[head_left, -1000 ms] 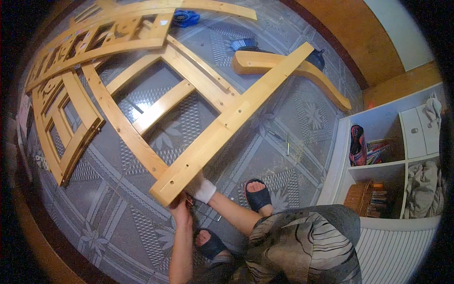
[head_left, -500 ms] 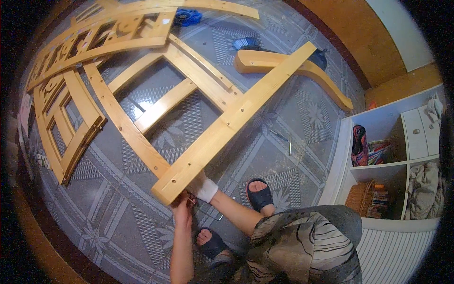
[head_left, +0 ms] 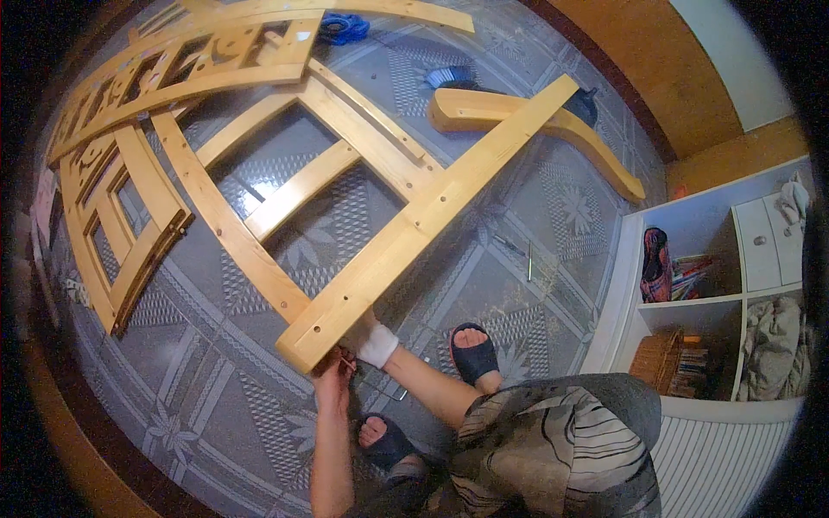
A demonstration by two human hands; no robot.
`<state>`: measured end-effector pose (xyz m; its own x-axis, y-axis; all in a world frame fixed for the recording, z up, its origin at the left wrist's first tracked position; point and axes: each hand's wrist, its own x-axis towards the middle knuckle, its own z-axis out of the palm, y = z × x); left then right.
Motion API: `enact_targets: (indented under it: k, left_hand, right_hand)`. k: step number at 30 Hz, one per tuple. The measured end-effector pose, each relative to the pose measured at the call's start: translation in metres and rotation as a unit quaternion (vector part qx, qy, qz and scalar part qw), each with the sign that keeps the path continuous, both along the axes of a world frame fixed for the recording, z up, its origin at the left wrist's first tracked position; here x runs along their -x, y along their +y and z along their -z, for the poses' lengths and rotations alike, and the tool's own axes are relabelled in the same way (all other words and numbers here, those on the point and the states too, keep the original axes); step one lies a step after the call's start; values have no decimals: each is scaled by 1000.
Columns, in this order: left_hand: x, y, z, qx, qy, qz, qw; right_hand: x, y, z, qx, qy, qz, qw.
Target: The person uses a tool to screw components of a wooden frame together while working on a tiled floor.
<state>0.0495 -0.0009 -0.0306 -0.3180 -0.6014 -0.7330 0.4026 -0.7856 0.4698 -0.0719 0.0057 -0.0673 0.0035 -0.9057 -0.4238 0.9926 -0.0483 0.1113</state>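
Observation:
A long pale wooden post (head_left: pixel 414 226) slants across the middle, joined to a ladder-like wooden frame (head_left: pixel 231 240) lying on its far side. My left hand (head_left: pixel 330 387) is bare and closed at the underside of the post's near end, its fingers bent around something small that I cannot make out. Close beside it is my right hand (head_left: pixel 376 344), in a white glove; the post hides its fingers. Just below the hands shows a thin bent metal rod (head_left: pixel 395 396). Screw holes dot the post's upper face.
More wooden panels (head_left: pixel 154 226) lie at the left and far left. A curved wooden piece (head_left: pixel 596 155) rests beyond the post, near a blue brush (head_left: pixel 451 78). A screwdriver-like tool (head_left: pixel 529 262) lies on the tiled floor. White shelves (head_left: pixel 691 304) stand at the right.

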Motion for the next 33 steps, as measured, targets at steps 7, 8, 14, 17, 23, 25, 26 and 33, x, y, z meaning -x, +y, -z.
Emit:
enact_targets:
  k: [7,8,14,17,23,25,26,33]
  left_hand:
    - [-4,2,16,-2,46,-7,999]
    - [-6,1,17,-13,68,1,998]
    - [-13,-4,14,-40,47,10,998]
    - [0,-6,-5,-28,18,17,999]
    - [-7,-8,-5,21,2,32,999]
    - [-6,-7,-1,20,15,49,998]
    - [-4,-7,1,16,14,38,999]
    - [0,-4,12,47,-46,53,996]
  right_hand:
    - [6,7,22,96,-764,158,619]
    - [5,6,22,146,-707,116,683]
    - [0,6,10,135,-617,75,772]
    - [6,5,9,147,-538,76,827]
    - [2,0,-6,33,-142,4,989]
    - [5,3,-6,70,-426,57,900]
    - [6,4,-5,102,-670,103,728]
    - [5,1,-11,146,-636,96,752]
